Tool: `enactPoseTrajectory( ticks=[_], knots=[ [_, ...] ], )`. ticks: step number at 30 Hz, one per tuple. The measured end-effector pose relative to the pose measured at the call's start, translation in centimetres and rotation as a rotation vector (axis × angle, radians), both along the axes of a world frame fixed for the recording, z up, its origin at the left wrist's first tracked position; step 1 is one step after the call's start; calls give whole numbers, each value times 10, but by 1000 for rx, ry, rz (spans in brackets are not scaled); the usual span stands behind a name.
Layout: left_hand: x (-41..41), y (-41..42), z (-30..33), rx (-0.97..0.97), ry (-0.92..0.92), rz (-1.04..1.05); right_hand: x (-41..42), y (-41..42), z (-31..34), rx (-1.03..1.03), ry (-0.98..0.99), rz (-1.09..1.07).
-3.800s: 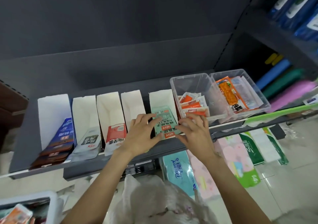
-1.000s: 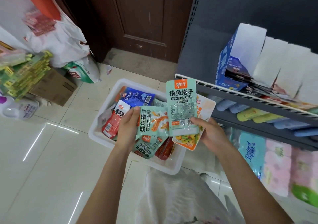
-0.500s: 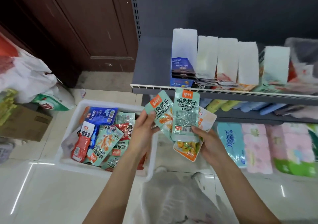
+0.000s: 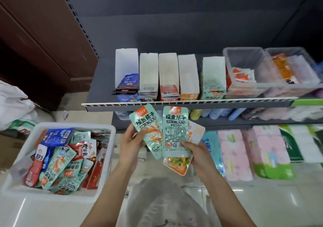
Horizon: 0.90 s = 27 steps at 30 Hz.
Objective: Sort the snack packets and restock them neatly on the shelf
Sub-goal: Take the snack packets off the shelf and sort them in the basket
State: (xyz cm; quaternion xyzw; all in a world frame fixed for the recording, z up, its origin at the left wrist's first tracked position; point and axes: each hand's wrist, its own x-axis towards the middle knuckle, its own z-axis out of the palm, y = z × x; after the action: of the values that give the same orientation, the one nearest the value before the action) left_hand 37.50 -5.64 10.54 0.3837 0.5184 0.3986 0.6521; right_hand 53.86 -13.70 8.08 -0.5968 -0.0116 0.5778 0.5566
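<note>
The left hand (image 4: pixel 130 143) is pinching one mint-green packet (image 4: pixel 150 130) by its lower left edge, thumb in front, so the packet is leaning out to the left. The right hand (image 4: pixel 195 152) is gripping a small fan of packets near their bottom: a second mint-green packet (image 4: pixel 175 132) in front with its printed back facing up, and behind it an orange-edged packet (image 4: pixel 177 164) and a pale one (image 4: pixel 196 132) showing out to the right of the grip. The two green packets are touching along their inner edges.

In my judgement the step in hand is sorting: the same kinds should be joined before they are going up. It would be good to pass the left packet onto the front of the right-hand one, turned the same way, and to keep the orange-edged one apart, because it looks like a different kind.

Down to the left of the left hand, the white bin (image 4: pixel 108 130) on the floor is holding the mixed unsorted packets.

Above and beyond both hands, the shelf (image 4: pixel 174 102) is carrying a row of white paper dividers. The mint-green slot (image 4: pixel 212 87) is standing up and to the right of the right-hand grip; this is probably the place for the green pair. The orange slot (image 4: pixel 189 95) just left of it may suit the other packet. Sliding them in bottom first, flat on the stack, should keep the row neat.
</note>
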Motion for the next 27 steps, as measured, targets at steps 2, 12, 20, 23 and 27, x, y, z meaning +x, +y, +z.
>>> enactPoseTrajectory(
  ticks=[2, 12, 20, 23, 27],
  knots=[
    [14, 0, 7, 41, 54, 60, 26, -6, 4, 0, -39, -35],
    [124, 86, 66, 471, 206, -51, 138, -9, 43, 153, -221, -265],
    [252, 152, 27, 718, 656, -401, 196, 20, 54, 156, -262, -456],
    [261, 155, 14, 939, 812, -547, 209, 36, 54, 154, -266, -462],
    [260, 152, 6, 1002, 1077, -986, 215, 52, 57, 180, -256, -409]
  ],
)
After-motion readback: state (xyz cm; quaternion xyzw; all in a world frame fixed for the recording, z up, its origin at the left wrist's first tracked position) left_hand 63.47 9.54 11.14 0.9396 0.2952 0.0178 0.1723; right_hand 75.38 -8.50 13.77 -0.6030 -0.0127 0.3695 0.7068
